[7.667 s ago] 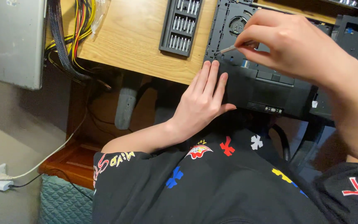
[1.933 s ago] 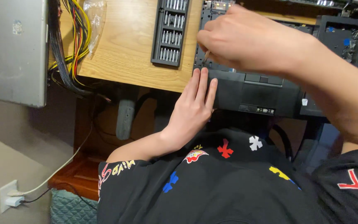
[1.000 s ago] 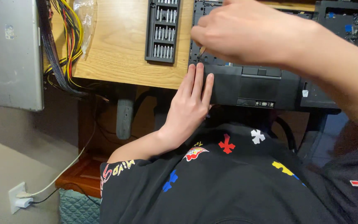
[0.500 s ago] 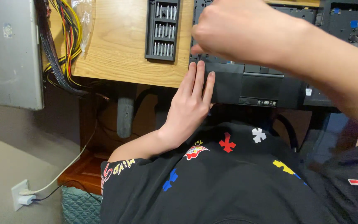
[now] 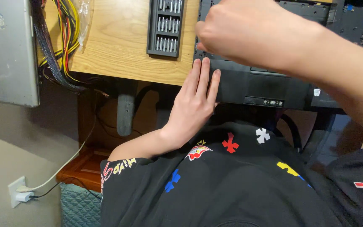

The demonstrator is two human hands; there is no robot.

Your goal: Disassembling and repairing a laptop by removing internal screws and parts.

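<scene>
A black computer case (image 5: 269, 84) lies on a wooden desk (image 5: 118, 46), its front edge overhanging toward me. My left hand (image 5: 194, 105) lies flat against the case's near left corner, fingers straight and holding nothing. My right hand (image 5: 248, 31) hovers over the case's left part with its fingers curled tight in a pinch. The slim screwdriver seen in it earlier is hidden under the fingers. A dark tray of screwdriver bits (image 5: 166, 27) lies on the desk just left of the case.
A bundle of yellow, red and black cables (image 5: 61, 38) hangs off the desk's left end beside a grey metal panel (image 5: 5, 50). Below, a wall socket (image 5: 19, 193) holds a plug and white cord. My black printed shirt (image 5: 232, 185) fills the lower view.
My right hand has shifted left and up over the case's left corner. My left hand stays flat on the case's front.
</scene>
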